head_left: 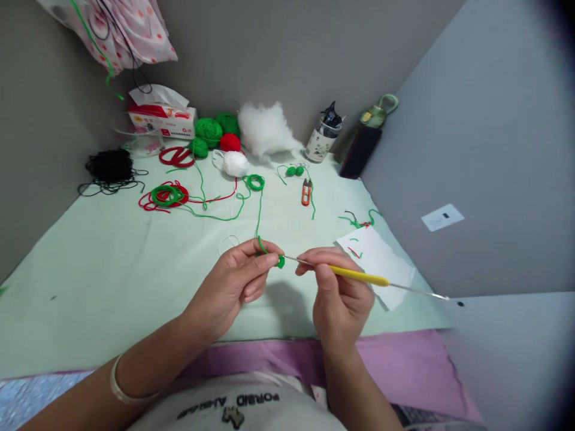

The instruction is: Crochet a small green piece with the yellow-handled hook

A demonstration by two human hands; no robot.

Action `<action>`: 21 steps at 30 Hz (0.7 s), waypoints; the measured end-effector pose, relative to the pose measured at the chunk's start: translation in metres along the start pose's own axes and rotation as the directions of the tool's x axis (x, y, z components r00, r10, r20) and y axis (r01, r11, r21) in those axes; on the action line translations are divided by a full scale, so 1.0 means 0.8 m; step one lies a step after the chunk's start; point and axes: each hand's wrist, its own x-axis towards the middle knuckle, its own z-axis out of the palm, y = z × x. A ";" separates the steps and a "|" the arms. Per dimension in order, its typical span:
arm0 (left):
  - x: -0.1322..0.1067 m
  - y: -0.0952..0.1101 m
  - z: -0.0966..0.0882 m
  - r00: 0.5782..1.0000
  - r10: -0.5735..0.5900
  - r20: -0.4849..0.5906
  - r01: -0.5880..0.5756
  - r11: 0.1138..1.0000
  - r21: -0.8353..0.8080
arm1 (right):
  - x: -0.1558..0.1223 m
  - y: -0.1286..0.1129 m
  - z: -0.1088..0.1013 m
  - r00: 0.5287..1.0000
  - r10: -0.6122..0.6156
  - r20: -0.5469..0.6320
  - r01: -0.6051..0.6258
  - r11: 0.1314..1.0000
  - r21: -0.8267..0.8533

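A small green crochet piece (pixel 281 261) is pinched between the thumb and fingers of my left hand (pixel 242 272). Green yarn (pixel 259 215) runs from that hand up to a loose coil (pixel 255 182) on the table. My right hand (pixel 341 293) grips a crochet hook (pixel 359 275) by its yellow handle, like a pen. The hook's thin metal end reaches left to the green piece; whether it passes through a stitch is too small to tell. Its other metal end points out to the right. Both hands are above the table's near part.
Behind lie green, red and white yarn balls (pixel 209 131), white stuffing (pixel 265 129), a tissue box (pixel 164 121), red scissors (pixel 176 157) and black yarn (pixel 109 166). Orange thread snips (pixel 306 192) lie right of centre. White paper (pixel 381 266) holds yarn scraps. A pen cup (pixel 322 142) and phone (pixel 362 151) stand at back right.
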 end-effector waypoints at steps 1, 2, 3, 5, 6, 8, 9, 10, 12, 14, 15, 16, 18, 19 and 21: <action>0.000 0.000 0.000 1.000 0.007 -0.003 -0.007 1.000 0.003 | -0.001 -0.001 0.000 0.999 -0.040 0.008 0.040 0.998 -0.040; -0.001 -0.001 0.001 1.000 0.014 -0.005 -0.014 1.000 0.008 | -0.002 -0.001 -0.001 0.997 -0.079 0.020 0.080 0.994 -0.080; -0.001 -0.001 0.001 1.000 0.022 -0.008 -0.022 1.000 0.014 | -0.004 -0.001 -0.001 0.993 -0.115 0.035 0.118 0.986 -0.114; -0.002 -0.002 0.002 0.999 0.049 -0.012 -0.048 0.998 0.031 | -0.007 -0.001 -0.003 0.982 -0.173 0.070 0.182 0.969 -0.165; -0.002 -0.002 0.002 0.998 0.063 -0.014 -0.062 0.997 0.046 | -0.008 0.000 -0.003 0.977 -0.194 0.088 0.207 0.961 -0.185; -0.003 -0.003 0.002 0.996 0.088 -0.026 -0.086 0.993 0.082 | -0.010 0.001 -0.004 0.968 -0.226 0.110 0.245 0.945 -0.216; -0.004 -0.004 0.002 0.995 0.097 -0.028 -0.094 0.991 0.100 | -0.011 0.001 -0.004 0.966 -0.234 0.112 0.254 0.940 -0.228; -0.004 -0.004 0.002 0.994 0.103 -0.029 -0.099 0.988 0.117 | -0.012 0.002 -0.004 0.964 -0.242 0.111 0.262 0.936 -0.236; -0.004 -0.005 0.002 0.993 0.111 -0.027 -0.106 0.985 0.136 | -0.012 0.002 -0.004 0.962 -0.251 0.108 0.271 0.931 -0.246; -0.004 -0.006 0.002 0.992 0.120 -0.038 -0.114 0.984 0.135 | -0.013 0.003 -0.003 0.963 -0.247 0.112 0.268 0.927 -0.261; -0.003 -0.006 0.002 0.991 0.125 -0.051 -0.117 0.985 0.130 | -0.013 0.003 -0.003 0.962 -0.248 0.113 0.270 0.924 -0.270; -0.003 -0.006 0.003 0.990 0.127 -0.065 -0.118 0.985 0.124 | -0.013 0.003 -0.003 0.962 -0.249 0.114 0.271 0.921 -0.281; -0.003 -0.006 0.005 0.989 0.122 -0.084 -0.112 0.987 0.111 | -0.014 0.003 -0.004 0.963 -0.244 0.117 0.269 0.916 -0.298; -0.004 -0.005 0.006 0.990 0.114 -0.087 -0.104 0.989 0.105 | -0.014 0.003 -0.004 0.962 -0.244 0.119 0.269 0.915 -0.299; -0.004 -0.004 0.007 0.993 0.092 -0.080 -0.085 0.992 0.093 | -0.014 0.003 -0.004 0.963 -0.241 0.124 0.267 0.922 -0.282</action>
